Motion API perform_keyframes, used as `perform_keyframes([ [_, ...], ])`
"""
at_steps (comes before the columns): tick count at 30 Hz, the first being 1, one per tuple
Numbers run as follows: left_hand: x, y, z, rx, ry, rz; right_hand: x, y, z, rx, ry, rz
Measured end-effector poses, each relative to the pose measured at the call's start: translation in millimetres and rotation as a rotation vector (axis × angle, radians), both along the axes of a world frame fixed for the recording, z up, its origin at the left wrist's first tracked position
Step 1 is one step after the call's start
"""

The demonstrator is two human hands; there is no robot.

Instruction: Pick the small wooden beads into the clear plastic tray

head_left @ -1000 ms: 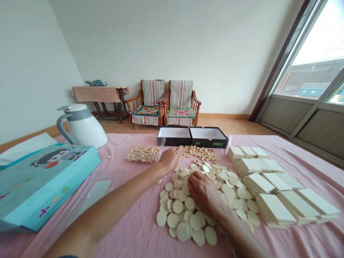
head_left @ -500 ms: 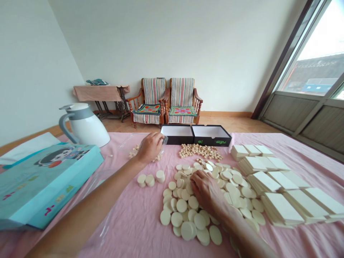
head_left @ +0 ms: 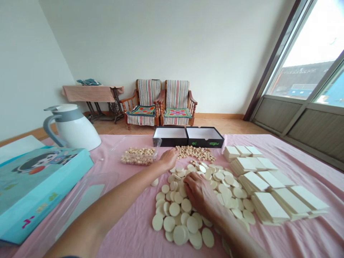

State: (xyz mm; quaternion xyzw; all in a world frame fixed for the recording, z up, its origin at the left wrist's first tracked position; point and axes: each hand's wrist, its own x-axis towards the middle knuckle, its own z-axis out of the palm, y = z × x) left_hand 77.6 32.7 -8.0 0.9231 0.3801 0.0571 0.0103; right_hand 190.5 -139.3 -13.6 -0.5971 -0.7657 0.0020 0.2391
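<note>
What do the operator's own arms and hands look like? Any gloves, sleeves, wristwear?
Left hand and right hand are ungloved. Both forearms are bare, with no watch or bracelet visible. A dark sliver shows by the left arm at the bottom edge; can't tell if it's a sleeve.

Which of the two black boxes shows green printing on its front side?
The black box on the right: its front carries green printing; the left one shows plain black.
</note>
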Motion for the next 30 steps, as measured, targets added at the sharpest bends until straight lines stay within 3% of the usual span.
perform_keyframes([
  [4,-2.8,1.0,-5.9,-0.006,-0.005,0.033,-0.1,-0.6,0.7,0.001,-0.007,-0.002],
  [7,-9.8,-5.7,-0.9,0.008,-0.039,0.025,0.0,-1.5,0.1,-0.002,-0.002,0.002],
  [11,-33.9,-18.4,29.9,0.091,-0.131,0.009,0.1,-1.3,-1.1,-0.014,-0.01,0.001],
  [15,-72.8,-17.2,66.6,0.283,-0.287,0.063,0.1,-1.0,-2.4,-0.015,-0.015,0.005],
  [19,-103.1,-7.1,81.6,0.393,-0.3,0.195,-0.4,-1.7,-3.1,-0.013,-0.016,0.004],
  [22,-103.3,-9.1,79.2,0.433,-0.377,0.168,-0.8,-1.8,-3.5,-0.012,-0.014,0.002],
  [25,-83.1,-19.5,69.1,0.337,-0.402,0.008,-0.9,-1.1,-3.7,-0.014,-0.013,0.006],
  [28,-53.1,-27.1,52.4,0.167,-0.231,-0.147,-0.2,-0.3,-4.0,-0.017,-0.005,0.012],
  [30,-34.0,-26.6,39.1,0.079,-0.092,-0.133,0.6,0.1,-4.3,-0.018,0.001,0.015],
])
